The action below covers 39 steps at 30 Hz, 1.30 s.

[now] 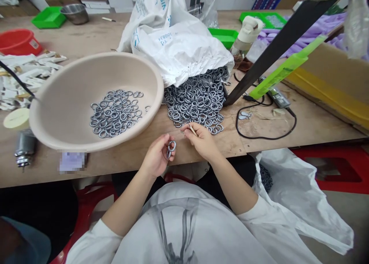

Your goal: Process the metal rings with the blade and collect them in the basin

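Note:
My left hand (158,154) is closed on metal rings (171,148), held between thumb and fingers just above the table's front edge. To its right, my right hand (200,139) pinches a thin, pale wooden stick (193,130); its fingertips are at the front of a heap of loose metal rings (196,102). That heap spills from the mouth of a white woven sack (184,56). On the left stands a wide beige basin (54,121) with a smaller pile of rings (115,112) on its bottom.
A black post (276,48) rises slanting beside the heap, near a lime-green strip (288,69) and a cabled handheld device (278,96). White pieces (29,75) and a motor-like tool (24,146) lie left. A white plastic bag (300,187) hangs at lower right.

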Available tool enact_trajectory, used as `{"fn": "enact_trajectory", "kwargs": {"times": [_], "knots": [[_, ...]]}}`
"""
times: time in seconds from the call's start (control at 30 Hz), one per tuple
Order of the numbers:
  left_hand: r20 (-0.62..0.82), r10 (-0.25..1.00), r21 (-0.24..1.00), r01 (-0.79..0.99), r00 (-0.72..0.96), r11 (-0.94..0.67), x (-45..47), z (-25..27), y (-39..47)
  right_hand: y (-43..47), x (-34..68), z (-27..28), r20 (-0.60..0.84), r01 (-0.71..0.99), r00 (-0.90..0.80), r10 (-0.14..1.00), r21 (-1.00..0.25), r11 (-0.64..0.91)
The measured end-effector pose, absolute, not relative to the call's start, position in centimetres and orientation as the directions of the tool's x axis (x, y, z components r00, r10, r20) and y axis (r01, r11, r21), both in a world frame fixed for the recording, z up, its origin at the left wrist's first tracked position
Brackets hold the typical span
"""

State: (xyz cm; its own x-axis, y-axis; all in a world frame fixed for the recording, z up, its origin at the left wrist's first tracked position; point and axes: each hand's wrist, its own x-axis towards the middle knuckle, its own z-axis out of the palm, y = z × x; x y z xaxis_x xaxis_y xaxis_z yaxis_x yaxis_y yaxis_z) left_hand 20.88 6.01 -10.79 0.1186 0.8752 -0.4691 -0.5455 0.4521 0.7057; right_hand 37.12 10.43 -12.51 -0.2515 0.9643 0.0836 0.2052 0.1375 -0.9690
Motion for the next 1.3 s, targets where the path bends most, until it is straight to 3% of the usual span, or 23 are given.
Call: {"fn": "enact_trajectory", "kwargs": {"times": [0.1,0.23,0.33,0.43,0.57,0.7,0.8,0.9,1.0,1.3], "knots": [[-0.397,0.912,0.773,-0.499,0.102,0.392,22.5,-11.3,5.6,8.5,36.1,-12.7,0.11,0.008,-0.236,0.966,-0.993,0.116],[-0.266,0.963,0.855,-0.452,0.035,0.253,23.4,-11.9,5.2,6.9,35.5,-12.8,0.219,0.044,-0.168,0.961,-0.972,0.229],[-0.207,0.978,0.893,-0.404,0.023,0.198,23.0,-11.7,5.1,7.0,35.9,-12.6,0.167,-0.056,-0.273,0.947,-0.986,0.158],[-0.204,0.978,0.902,-0.38,0.047,0.206,22.8,-11.3,5.0,7.1,36.0,-12.4,0.158,-0.137,-0.302,0.94,-0.983,0.121],[-0.214,0.975,0.884,-0.414,0.054,0.217,23.0,-11.7,4.5,6.9,35.4,-12.4,0.262,-0.101,-0.194,0.945,-0.964,0.247],[-0.152,0.982,0.908,-0.377,0.113,0.183,22.7,-12.3,4.2,7.4,35.1,-11.9,0.132,-0.235,-0.278,0.951,-0.97,0.066],[-0.121,0.982,0.926,-0.339,0.147,0.165,22.1,-12.2,4.4,7.8,35.8,-11.1,0.127,-0.13,-0.254,0.959,-0.987,0.097],[-0.16,0.975,0.906,-0.369,0.157,0.208,21.7,-11.8,4.6,7.4,36.8,-10.4,0.291,0.135,-0.317,0.903,-0.928,0.347],[-0.222,0.963,0.871,-0.414,0.152,0.266,21.7,-11.4,4.6,6.5,37.4,-10.2,0.366,0.271,-0.421,0.83,-0.823,0.5],[-0.245,0.95,0.855,-0.42,0.192,0.305,21.8,-11.1,4.5,6.2,37.4,-10.1,0.397,0.273,-0.43,0.811,-0.799,0.536]]}}
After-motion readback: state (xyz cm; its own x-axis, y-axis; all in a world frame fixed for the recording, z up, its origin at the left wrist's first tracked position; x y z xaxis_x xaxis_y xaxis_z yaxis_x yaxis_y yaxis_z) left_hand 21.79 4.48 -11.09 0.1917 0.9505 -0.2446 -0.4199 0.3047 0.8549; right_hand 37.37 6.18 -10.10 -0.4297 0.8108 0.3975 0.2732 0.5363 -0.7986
